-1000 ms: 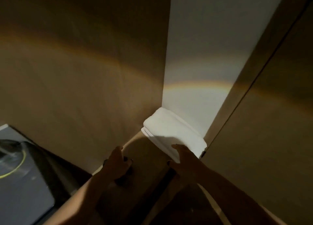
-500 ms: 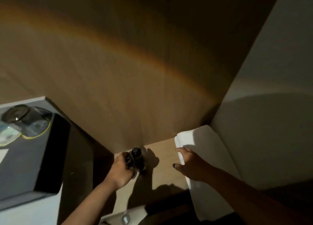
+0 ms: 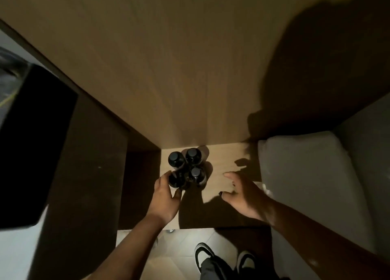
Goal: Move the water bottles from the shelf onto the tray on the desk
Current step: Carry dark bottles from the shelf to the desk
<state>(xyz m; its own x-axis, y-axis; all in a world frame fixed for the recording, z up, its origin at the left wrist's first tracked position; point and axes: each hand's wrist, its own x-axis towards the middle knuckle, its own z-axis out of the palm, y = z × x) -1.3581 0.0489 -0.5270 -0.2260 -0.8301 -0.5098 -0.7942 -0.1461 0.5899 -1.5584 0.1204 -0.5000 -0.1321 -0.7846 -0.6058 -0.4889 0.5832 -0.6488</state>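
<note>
the left hand (image 3: pixel 163 197) curls its fingers and thumb around the nearest of four dark bottles (image 3: pixel 176 179), at the left front of the cluster. the right hand (image 3: pixel 242 195) hovers just to the right of the bottles with fingers spread and relaxed, holding nothing and touching nothing, dark polish showing on one nail. the other three bottles (image 3: pixel 193 155) stand upright with dark caps, packed tightly against one another and against the gripped one, all on the light wooden shelf (image 3: pixel 223 153), near its back left corner. a tall wooden panel rises behind the shelf. to the right, just beside the shelf surface, lies a folded white towel (image 3: pixel 306 174), well apart from the bottles. at the far left edge a dark tray (image 3: pixel 31 142) sits on a pale table (image 3: pixel 12 248), its contents too blurred to make out. below the shelf edge, two black-and-white shoes (image 3: pixel 204 256) stand on the tiled floor.
</note>
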